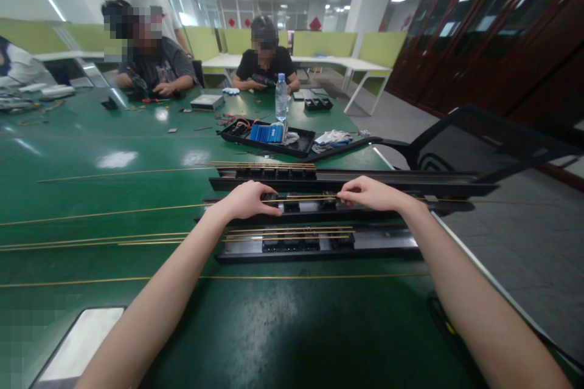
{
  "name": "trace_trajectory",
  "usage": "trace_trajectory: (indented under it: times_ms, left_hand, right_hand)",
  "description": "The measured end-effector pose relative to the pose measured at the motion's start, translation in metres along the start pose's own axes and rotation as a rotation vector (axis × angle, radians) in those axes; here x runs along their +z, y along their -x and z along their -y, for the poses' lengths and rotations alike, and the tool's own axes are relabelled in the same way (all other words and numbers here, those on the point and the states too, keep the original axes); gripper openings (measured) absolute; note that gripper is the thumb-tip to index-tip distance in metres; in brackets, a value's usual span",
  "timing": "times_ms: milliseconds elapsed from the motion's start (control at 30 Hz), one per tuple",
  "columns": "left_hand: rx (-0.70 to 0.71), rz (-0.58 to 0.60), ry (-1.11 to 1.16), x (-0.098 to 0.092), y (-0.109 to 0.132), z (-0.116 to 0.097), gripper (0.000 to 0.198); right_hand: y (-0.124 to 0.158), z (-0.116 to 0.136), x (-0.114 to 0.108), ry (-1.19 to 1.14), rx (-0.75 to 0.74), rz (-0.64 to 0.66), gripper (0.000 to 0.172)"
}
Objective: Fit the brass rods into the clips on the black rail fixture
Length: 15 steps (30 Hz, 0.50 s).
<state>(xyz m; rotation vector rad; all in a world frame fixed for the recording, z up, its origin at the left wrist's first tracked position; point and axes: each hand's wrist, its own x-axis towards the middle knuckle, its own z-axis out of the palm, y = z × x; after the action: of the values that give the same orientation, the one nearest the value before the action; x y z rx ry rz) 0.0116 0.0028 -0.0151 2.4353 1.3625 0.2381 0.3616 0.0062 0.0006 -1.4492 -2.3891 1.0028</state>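
Three long black rails lie side by side on the green table (114, 194): a far rail (365, 185), a middle rail (319, 211) and a near rail (314, 249). Thin brass rods run across them. My left hand (250, 199) is closed, its fingers pinching a brass rod (301, 198) on the middle rail. My right hand (368, 192) pinches the same rod further right. More brass rods (91, 240) stretch away to the left.
A black tray (267, 137) with blue parts and a water bottle (281, 97) stand farther back. Other people sit working at the far side. A black chair (479, 140) stands at the table's right edge. A white plate (79, 346) is set into the table near left.
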Motion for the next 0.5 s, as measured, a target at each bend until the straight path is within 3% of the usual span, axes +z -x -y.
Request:
trace_trajectory:
  times_ms: [500]
  left_hand:
    - [0.005,-0.005,-0.017,0.0012,0.0001,0.0010,0.074]
  right_hand:
    - [0.0004,-0.0009,-0.0003,-0.003,-0.008,-0.007,0.056]
